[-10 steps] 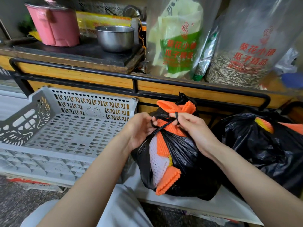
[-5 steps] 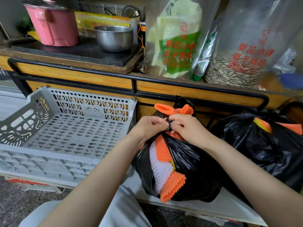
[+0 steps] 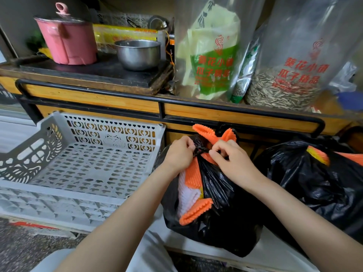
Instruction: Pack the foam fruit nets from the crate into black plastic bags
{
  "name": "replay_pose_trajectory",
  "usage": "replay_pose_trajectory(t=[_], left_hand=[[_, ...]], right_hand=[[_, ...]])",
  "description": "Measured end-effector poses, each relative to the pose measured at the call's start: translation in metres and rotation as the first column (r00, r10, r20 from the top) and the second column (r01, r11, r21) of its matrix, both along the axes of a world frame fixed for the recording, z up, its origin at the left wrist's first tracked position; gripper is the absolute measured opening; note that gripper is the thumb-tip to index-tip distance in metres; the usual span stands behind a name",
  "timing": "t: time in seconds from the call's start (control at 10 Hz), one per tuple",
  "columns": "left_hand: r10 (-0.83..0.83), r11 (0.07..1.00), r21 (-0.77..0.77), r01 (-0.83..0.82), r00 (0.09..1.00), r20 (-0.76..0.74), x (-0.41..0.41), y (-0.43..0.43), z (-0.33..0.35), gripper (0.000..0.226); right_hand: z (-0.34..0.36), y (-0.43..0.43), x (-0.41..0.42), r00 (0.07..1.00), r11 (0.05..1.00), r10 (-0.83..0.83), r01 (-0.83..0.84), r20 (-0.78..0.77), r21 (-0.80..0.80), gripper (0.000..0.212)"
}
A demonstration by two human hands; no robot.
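Tightly, left hand and right hand fingers pinch the black bag at its knot beside the crate.

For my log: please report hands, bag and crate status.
Left hand and right hand both pinch the knot of the black bag. Orange foam nets poke out. No nets visible in crate. Nothing blocks.

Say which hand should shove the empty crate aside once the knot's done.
Left, likely. The left hand pinches the knot on the black bag beside the grey crate; the right hand sits across the bag, farther off.
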State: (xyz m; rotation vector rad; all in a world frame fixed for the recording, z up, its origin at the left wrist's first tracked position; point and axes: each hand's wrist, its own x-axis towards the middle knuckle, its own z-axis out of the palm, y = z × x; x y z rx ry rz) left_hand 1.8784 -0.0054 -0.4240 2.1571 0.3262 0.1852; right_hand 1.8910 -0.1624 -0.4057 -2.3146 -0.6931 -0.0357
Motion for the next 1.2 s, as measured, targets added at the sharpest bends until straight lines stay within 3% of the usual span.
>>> replay_pose_trajectory(t=[0.2, 0.4, 0.6, 0.7, 0.8, 1.2], left_hand=[[0.03, 0.999, 0.02, -0.029, 0.997, -0.073, 0.009, 0.003, -0.002, 0.029], [0.017, 0.997, 0.069, -0.014, 0.999, -0.043, 0.01, 0.005, -0.006, 0.028], [0.038, 0.999, -0.039, -0.034, 0.995, 0.097, 0.018, 0.012, 0.025, 0.016], [0.02, 0.999, -0.034, -0.016, 0.994, 0.112, 0.018, 0.024, 0.026, 0.011], [-0.039, 0.999, 0.007, 0.039, 0.999, 0.03, 0.016, 0.029, 0.015, 0.012], [-0.078, 0.977, 0.203, 0.071, 0.997, 0.026, 0.009, 0.031, 0.009, 0.009]], right_hand=[[-0.006, -0.005, 0.005, 0.996, 1.0, -0.014, 0.013, -0.085, -0.012, 0.02], [-0.015, -0.004, 0.012, 0.998, 0.996, -0.056, 0.054, -0.029, -0.07, 0.021], [0.003, 0.018, 0.026, 0.993, 0.985, -0.11, 0.103, 0.047, 0.137, 0.016], [0.002, 0.025, 0.034, 0.998, 0.992, -0.063, 0.064, -0.014, 0.11, 0.012], [-0.008, 0.025, 0.036, 0.995, 1.0, -0.02, 0.019, -0.098, -0.009, 0.01], [-0.005, 0.013, 0.03, 0.992, 0.973, -0.119, 0.122, 0.026, -0.197, 0.018]])
